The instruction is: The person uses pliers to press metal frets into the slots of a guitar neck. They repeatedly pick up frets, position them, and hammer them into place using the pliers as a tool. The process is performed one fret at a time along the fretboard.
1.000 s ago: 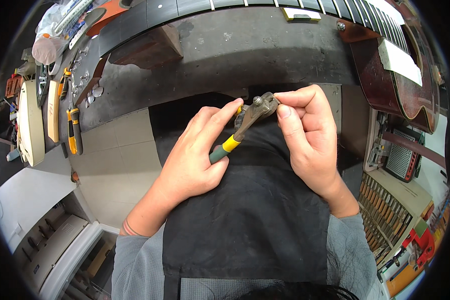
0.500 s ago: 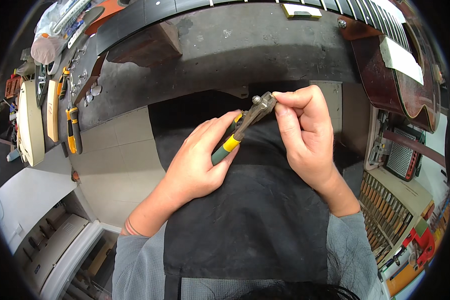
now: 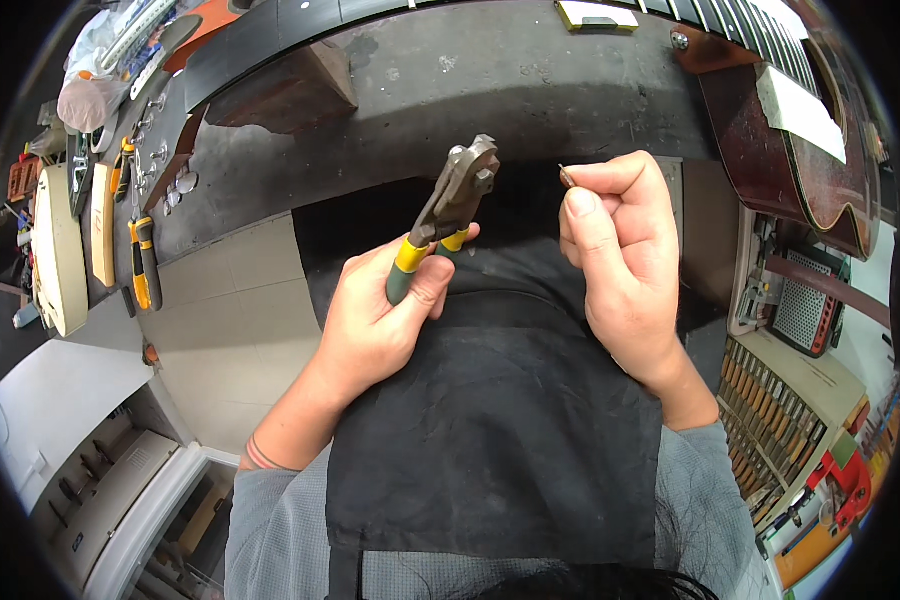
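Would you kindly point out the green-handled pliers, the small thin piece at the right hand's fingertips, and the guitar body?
Green-handled pliers (image 3: 455, 203): head view, on the metal part.
Small thin piece (image 3: 566, 177): head view, on its exposed length.
Guitar body (image 3: 782, 178): head view, on its dark red wood.

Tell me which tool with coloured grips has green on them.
The pliers held in the left hand: their grips are green and yellow, while the nearer tool and farther tool on the left have orange and black.

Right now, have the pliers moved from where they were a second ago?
Yes: judged against the bench, the pliers have shifted left and up in the picture.
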`<move>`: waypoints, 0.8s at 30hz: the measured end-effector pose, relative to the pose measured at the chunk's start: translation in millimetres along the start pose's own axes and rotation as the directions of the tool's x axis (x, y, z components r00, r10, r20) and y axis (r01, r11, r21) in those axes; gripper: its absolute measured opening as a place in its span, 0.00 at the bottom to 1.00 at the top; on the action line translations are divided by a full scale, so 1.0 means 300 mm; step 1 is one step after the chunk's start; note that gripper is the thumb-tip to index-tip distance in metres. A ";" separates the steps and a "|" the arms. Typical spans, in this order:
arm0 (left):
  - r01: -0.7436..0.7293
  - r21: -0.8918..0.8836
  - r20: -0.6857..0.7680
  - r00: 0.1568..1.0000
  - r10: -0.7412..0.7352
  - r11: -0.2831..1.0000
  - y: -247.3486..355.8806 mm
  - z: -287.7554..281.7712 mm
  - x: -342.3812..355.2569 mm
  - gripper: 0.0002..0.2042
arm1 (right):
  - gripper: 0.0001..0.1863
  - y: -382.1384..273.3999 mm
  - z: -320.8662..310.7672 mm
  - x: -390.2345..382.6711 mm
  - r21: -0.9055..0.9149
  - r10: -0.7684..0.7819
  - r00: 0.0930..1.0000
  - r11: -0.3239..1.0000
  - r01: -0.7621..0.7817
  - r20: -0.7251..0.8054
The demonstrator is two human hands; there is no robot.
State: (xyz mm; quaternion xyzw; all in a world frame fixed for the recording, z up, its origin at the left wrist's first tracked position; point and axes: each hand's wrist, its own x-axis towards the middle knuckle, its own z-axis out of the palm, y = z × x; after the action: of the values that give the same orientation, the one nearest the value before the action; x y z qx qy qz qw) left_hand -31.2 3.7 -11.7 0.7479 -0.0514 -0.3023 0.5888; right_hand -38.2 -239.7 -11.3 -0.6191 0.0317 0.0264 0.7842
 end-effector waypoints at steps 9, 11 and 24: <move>-0.215 0.064 0.013 0.977 0.215 0.975 -0.043 0.031 0.027 0.36 | 0.06 -0.011 0.007 -0.005 0.023 0.023 0.999 0.999 -0.023 0.028; -0.244 0.198 0.050 0.970 0.239 0.949 -0.014 0.021 0.028 0.40 | 0.07 -0.010 0.000 -0.005 0.030 0.012 0.998 0.999 -0.013 0.055; -0.232 0.356 0.034 0.971 0.236 0.905 0.025 0.022 0.023 0.43 | 0.07 0.005 -0.001 -0.005 -0.061 -0.073 0.994 0.995 0.078 0.083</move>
State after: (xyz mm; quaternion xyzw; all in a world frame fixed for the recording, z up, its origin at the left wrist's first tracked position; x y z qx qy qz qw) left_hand -26.9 -7.1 -8.3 0.8324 -0.1917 -0.2114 0.4750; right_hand -39.7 -239.8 -12.7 -0.6433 -0.0243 0.0225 0.7649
